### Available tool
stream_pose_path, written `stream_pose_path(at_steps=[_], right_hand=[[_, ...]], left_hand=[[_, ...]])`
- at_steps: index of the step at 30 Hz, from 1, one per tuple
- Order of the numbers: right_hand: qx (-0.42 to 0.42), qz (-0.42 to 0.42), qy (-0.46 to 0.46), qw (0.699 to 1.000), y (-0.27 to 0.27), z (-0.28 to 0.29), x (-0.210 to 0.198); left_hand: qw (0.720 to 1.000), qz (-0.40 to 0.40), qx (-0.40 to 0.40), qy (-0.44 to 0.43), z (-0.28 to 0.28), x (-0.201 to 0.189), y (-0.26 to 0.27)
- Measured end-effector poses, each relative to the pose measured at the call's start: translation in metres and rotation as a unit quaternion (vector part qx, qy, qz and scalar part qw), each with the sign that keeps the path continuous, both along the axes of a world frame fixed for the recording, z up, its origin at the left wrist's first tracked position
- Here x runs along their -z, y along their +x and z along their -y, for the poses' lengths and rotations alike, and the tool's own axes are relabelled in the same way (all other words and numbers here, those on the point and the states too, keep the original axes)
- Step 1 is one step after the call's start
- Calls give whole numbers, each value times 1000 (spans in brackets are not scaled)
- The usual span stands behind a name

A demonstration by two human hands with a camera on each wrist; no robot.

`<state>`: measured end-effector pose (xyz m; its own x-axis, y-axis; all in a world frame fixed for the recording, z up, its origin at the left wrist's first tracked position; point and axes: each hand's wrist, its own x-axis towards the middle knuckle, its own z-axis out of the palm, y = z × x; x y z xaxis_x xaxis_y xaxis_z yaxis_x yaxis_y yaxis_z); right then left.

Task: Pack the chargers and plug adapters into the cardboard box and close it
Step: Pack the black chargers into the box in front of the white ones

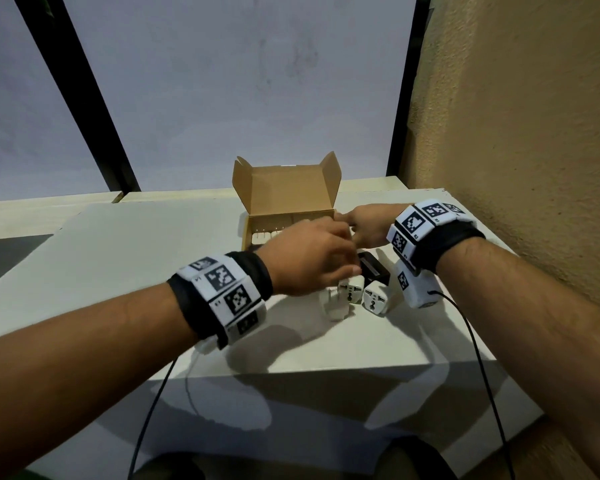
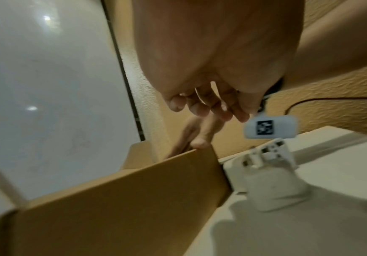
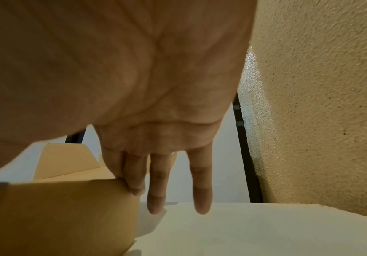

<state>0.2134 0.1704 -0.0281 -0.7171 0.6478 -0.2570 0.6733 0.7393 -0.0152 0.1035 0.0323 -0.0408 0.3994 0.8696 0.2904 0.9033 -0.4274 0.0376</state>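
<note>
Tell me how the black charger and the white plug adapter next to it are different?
The black charger is dark and boxy; the white plug adapter is pale, with socket holes on its face. The black charger lies farther back, nearer the cardboard box; the white plug adapter sits closer to the person. Both rest on the white table, still outside the box, and neither hand holds them.

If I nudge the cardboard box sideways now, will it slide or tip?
The cardboard box is small, thin-walled and shallow, so it likely slides easily on the smooth white table. Its upright lid probably flops if bumped. The right hand touching its corner should steady it.
</note>
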Motion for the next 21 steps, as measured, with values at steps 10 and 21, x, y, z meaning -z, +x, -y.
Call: stream_pose_path(at_steps=[10, 21], right_hand=[[20, 16, 5, 1000, 6, -7, 0], [17, 6, 4, 1000, 7, 1, -4]], left_hand=[[981, -131, -86, -116, -7, 25, 53], [983, -69, -43, -162, 4, 23, 38]])
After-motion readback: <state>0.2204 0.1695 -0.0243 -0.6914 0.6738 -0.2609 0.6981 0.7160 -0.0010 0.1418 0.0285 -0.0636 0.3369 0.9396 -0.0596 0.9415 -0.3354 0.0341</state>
